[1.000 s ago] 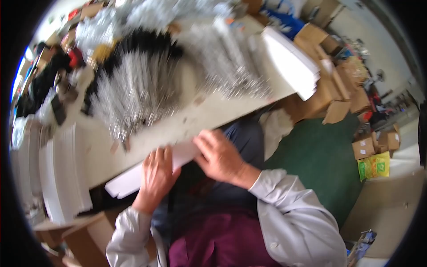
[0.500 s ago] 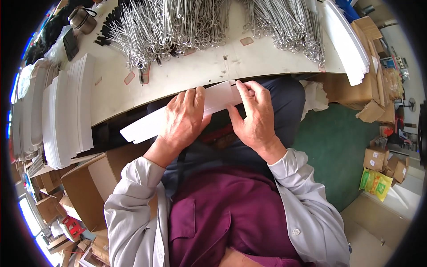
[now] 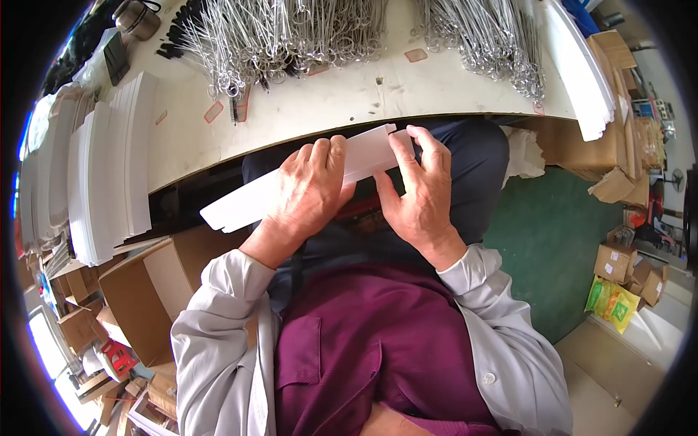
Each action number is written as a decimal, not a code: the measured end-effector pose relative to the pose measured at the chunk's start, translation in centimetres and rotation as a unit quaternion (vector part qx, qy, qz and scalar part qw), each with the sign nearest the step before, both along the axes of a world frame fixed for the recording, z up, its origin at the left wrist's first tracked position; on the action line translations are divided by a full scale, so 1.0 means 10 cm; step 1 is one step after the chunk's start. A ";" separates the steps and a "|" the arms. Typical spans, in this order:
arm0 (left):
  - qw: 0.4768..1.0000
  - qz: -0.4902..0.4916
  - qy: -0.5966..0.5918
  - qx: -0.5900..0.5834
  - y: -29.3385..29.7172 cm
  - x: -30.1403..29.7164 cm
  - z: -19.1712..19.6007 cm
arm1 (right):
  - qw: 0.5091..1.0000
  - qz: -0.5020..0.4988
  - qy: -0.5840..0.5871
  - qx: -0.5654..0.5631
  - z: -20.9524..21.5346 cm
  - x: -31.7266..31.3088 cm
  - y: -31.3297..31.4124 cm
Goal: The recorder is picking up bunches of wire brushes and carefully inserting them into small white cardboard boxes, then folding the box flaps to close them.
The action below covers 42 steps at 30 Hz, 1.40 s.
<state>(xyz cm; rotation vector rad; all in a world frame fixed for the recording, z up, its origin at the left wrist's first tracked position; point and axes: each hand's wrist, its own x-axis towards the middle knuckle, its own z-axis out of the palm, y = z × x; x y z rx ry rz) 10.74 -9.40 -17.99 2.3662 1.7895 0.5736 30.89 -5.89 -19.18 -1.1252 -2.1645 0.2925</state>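
A long, narrow white cardboard box [image 3: 243, 201] lies slantwise over my lap, just in front of the table edge. My left hand [image 3: 307, 187] is wrapped round its middle, with the thumb underneath and mostly hidden. At the upper right end, my right hand [image 3: 423, 195] has its fingers bent on a small end flap, its thumb against the lower edge. Beyond the hands, bundles of thin wire brushes with ring ends [image 3: 291, 43] lie on the pale table [image 3: 320, 109].
Stacks of flat white cardboard blanks [image 3: 131, 160] stand at the left, and another white stack [image 3: 582, 80] lies at the right. A metal flask [image 3: 137, 20] is at the far left. Open brown cartons [image 3: 149, 291] flank the table, above a green floor [image 3: 545, 240].
My right fingers have shifted on the box's end, the index finger bending inward over the end flap. The box and left hand sit slightly farther right in view.
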 end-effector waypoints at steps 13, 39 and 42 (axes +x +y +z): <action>0.999 0.002 0.036 0.026 -0.10 -0.08 -0.13 | 0.923 0.013 0.173 -0.344 0.03 -0.02 -0.02; 0.998 -0.064 0.004 0.004 -0.14 -0.13 -0.07 | 0.746 0.040 0.259 -0.612 0.21 0.23 0.14; 0.998 -0.050 -0.013 -0.025 -0.08 -0.14 0.05 | 0.992 0.074 0.032 -0.098 0.26 0.27 0.18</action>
